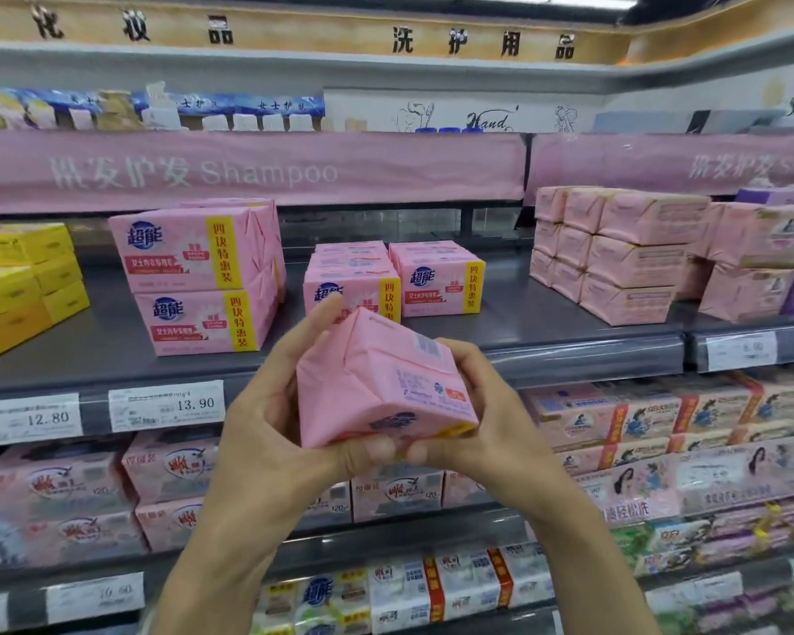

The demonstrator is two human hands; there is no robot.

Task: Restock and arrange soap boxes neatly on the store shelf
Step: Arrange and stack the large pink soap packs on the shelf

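Observation:
I hold a pink soap pack point(377, 382) tilted in front of the grey shelf point(546, 332), its barcode side up. My left hand point(271, 405) grips its left side and my right hand point(482, 405) its right side, fingers meeting under it. Behind it on the shelf stand matching pink packs: a stack of two point(198, 281) at the left, one stack point(354, 281) partly hidden by the held pack, and another point(438, 277) to its right.
Yellow soap packs point(24, 277) fill the shelf's far left, and pale pink wrapped bricks point(615, 249) are stacked at the right. Price tags point(166, 405) line the shelf edge. Lower shelves hold rows of other soap boxes point(638, 423). A pink Shampoo banner point(248, 171) hangs above.

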